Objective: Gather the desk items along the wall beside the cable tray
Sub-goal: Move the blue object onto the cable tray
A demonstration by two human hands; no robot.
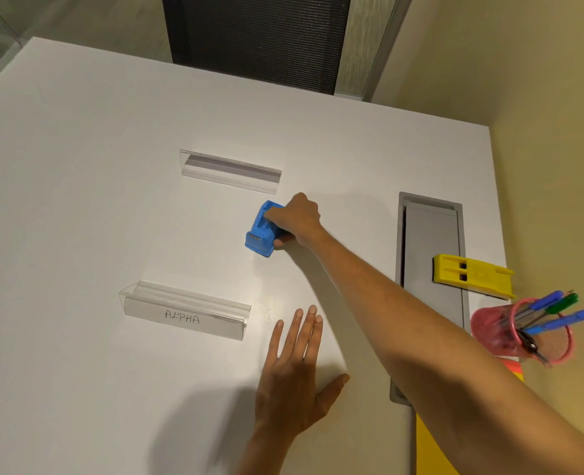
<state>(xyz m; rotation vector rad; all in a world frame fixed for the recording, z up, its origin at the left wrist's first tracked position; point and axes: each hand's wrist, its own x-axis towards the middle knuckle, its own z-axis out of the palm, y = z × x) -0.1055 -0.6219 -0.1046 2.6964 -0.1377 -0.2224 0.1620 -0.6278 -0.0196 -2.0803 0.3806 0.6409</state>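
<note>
Fingers (275, 214) of the right hand (295, 217) gripped a small blue plastic tape dispenser (259, 234) mid-table, well apart from the grey recessed cable tray (433, 255) by the wall; the left hand (292, 378) lay flat, fingers spread, on the white table (78, 200).

I see a white desk (95, 166) filling most of the frame, its right edge against a beige wall (523, 80). At top centre a black mesh chair back (259, 39) stands behind it, with pale wood-look flooring (88, 18) at the upper left. The light is warm and soft.
</note>
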